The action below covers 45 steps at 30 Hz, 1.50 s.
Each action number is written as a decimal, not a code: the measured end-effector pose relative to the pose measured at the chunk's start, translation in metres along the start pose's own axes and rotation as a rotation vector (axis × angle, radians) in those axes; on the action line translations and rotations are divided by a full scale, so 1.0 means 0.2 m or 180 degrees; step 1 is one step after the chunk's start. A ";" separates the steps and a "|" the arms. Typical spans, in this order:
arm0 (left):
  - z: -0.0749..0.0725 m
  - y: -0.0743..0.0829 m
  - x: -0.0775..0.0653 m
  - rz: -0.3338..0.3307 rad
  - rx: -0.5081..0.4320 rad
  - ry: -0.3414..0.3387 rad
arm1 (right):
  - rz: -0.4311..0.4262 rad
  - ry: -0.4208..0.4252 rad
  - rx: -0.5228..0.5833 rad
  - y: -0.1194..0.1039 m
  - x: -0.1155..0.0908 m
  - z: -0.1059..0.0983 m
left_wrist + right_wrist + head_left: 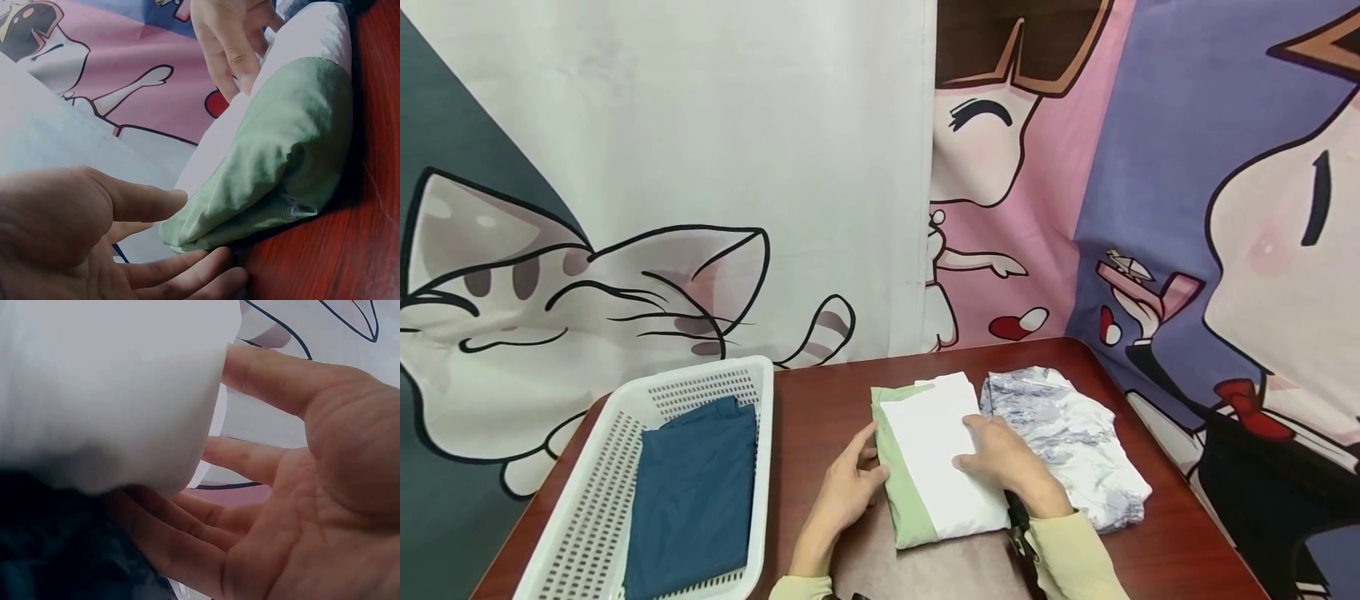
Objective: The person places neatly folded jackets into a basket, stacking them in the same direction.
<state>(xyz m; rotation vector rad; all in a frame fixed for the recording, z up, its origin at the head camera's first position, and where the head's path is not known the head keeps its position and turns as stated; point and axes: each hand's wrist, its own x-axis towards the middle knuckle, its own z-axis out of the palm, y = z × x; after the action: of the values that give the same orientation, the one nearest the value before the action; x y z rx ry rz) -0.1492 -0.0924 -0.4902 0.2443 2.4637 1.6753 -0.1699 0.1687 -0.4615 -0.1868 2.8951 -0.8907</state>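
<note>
A folded green-and-white cloth (928, 467) lies in a thick bundle on the table, white over most of its top with a green band along the left. At its left edge is my left hand (847, 483), thumb by the upper side and fingers at the underside of the green fold (269, 162). My right hand (1003, 458) holds the right edge, with the thumb on the white top. In the right wrist view, the fingers of the right hand (275, 462) reach under the white side (112, 394), and their tips are partly hidden.
A white plastic basket (765, 467) stands on the left, with a folded dark blue cloth (696, 492) inside. Right of the bundle lies a crumpled white-and-grey patterned cloth (1060, 442). The red-brown table (820, 396) ends at a cartoon-printed curtain (820, 167) behind.
</note>
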 end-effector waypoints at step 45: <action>0.00 -0.06 0.03 -0.0141 -0.0320 0.0212 | -0.0422 -0.0170 0.1070 0.05 0.04 0.05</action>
<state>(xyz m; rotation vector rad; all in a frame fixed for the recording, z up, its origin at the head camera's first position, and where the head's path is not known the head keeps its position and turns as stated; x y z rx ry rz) -0.1564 -0.0959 -0.5010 0.1230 2.4035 1.8105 -0.1766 0.1710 -0.4763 -0.3676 2.6567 -1.3531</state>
